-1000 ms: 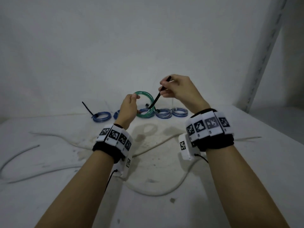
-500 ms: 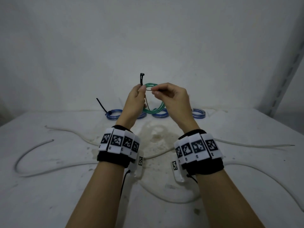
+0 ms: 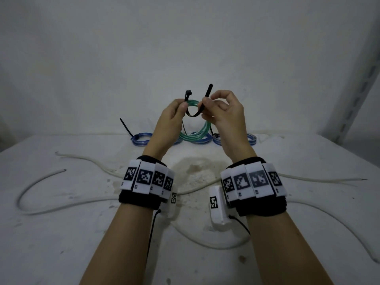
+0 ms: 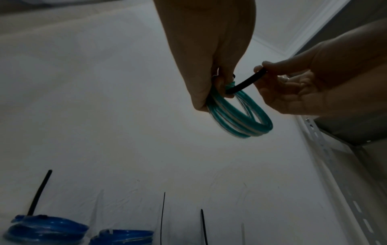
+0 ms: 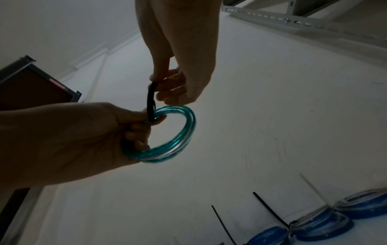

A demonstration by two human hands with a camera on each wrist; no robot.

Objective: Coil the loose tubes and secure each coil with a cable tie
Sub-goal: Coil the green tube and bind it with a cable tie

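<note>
Forearms enter the head view from 6 o'clock, each wearing a black wrist band (image 3: 141, 199) with white marker tags. Loose white tubes (image 3: 61, 204) lie across the stained white table (image 3: 308, 233) on both sides of the arms, from 9 o'clock to 3 o'clock.

Above the table centre, both hands are raised. The left hand (image 3: 170, 118) has its fingers curled round the green tube coil (image 3: 195, 134), which hangs upright from the grip, clear of the table. The same hand pins the head end of a black cable tie (image 3: 193, 114) against the top of the coil. The right hand (image 3: 226, 114), at 3 o'clock of the coil, pinches the tie's tail between thumb and forefinger; the strap sags in a U between the hands.

Beyond, at 12 o'clock along the back wall, blue tube coils (image 3: 141, 138) lie in a row with tie tails sticking up.
</note>
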